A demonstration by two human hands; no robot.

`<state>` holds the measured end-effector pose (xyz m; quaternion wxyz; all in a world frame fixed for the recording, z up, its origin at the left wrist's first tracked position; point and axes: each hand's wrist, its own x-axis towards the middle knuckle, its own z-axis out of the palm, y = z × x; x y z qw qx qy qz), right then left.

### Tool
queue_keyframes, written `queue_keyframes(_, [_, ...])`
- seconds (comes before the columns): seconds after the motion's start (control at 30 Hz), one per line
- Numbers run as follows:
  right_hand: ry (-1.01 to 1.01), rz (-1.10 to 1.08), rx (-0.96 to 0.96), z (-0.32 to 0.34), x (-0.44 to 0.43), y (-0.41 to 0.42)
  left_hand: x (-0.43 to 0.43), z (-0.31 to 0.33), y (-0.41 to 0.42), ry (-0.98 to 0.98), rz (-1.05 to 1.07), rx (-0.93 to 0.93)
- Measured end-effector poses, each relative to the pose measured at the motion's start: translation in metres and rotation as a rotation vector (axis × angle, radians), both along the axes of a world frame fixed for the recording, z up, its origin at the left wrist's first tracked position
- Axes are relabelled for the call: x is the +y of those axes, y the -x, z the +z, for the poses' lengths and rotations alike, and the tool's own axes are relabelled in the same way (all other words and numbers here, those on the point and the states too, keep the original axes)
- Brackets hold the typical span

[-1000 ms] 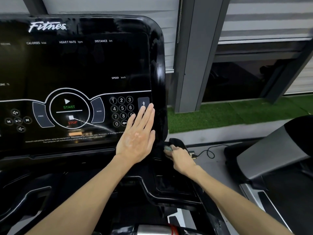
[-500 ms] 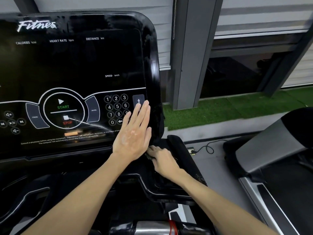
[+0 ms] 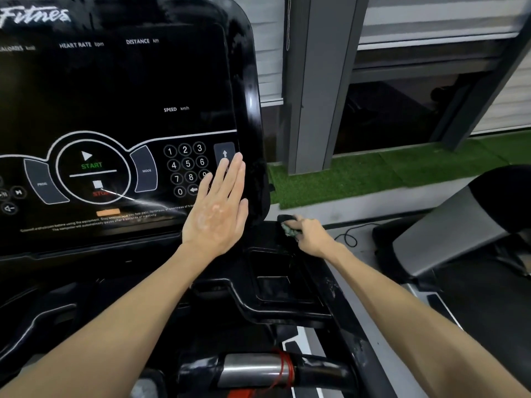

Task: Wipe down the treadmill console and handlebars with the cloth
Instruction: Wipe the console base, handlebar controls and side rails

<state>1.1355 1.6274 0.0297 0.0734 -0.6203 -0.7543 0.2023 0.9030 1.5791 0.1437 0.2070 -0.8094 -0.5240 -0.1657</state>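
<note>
The black treadmill console fills the left, with START and STOP marks and a number keypad. My left hand lies flat and open on its lower right corner, fingers beside the keypad and over the arrow key. My right hand is closed on a small greenish cloth, pressing it on the black ledge just right of the console's lower corner. A handlebar with a silver sensor and red band lies near the bottom edge.
A recessed black tray sits below the console between my arms. A second treadmill stands at right. A black cable lies on the grey floor, with green turf and a grey pillar behind.
My right hand slid left toward the console corner, then back out to the right along the ledge with the cloth. My left hand stayed flat on the console.
</note>
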Motion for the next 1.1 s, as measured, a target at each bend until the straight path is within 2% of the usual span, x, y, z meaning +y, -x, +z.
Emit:
queue_keyframes(0.13, [-0.114, 0.079, -0.024, -0.010, -0.025, -0.014, 0.000, 0.000, 0.001, -0.003, 0.002, 0.007])
queue_keyframes(0.27, [-0.196, 0.145, -0.095, -0.019, -0.102, -0.045, 0.000, -0.001, 0.001, -0.006, 0.001, 0.002])
queue_keyframes(0.4, [-0.168, 0.124, -0.061, -0.023, -0.155, -0.069, 0.000, -0.001, -0.001, -0.006, 0.009, 0.004])
queue_keyframes(0.6, [-0.202, 0.131, -0.073, -0.015, -0.087, -0.051, -0.001, -0.001, -0.001, 0.001, 0.001, -0.006])
queue_keyframes(0.7, [-0.135, 0.116, -0.090, -0.015, -0.040, -0.037, 0.000, 0.000, -0.001, -0.005, 0.000, 0.005])
queue_keyframes(0.8, [-0.096, 0.101, -0.043, -0.017, -0.038, -0.037, 0.000, 0.001, 0.000, 0.000, 0.000, 0.015])
queue_keyframes(0.9, [-0.165, 0.136, -0.034, -0.023, -0.078, -0.045, -0.002, 0.000, 0.000, -0.011, -0.003, 0.018])
queue_keyframes(1.1, [-0.144, 0.108, 0.036, -0.018, -0.185, -0.069, -0.002, 0.001, 0.001, -0.006, -0.010, 0.026])
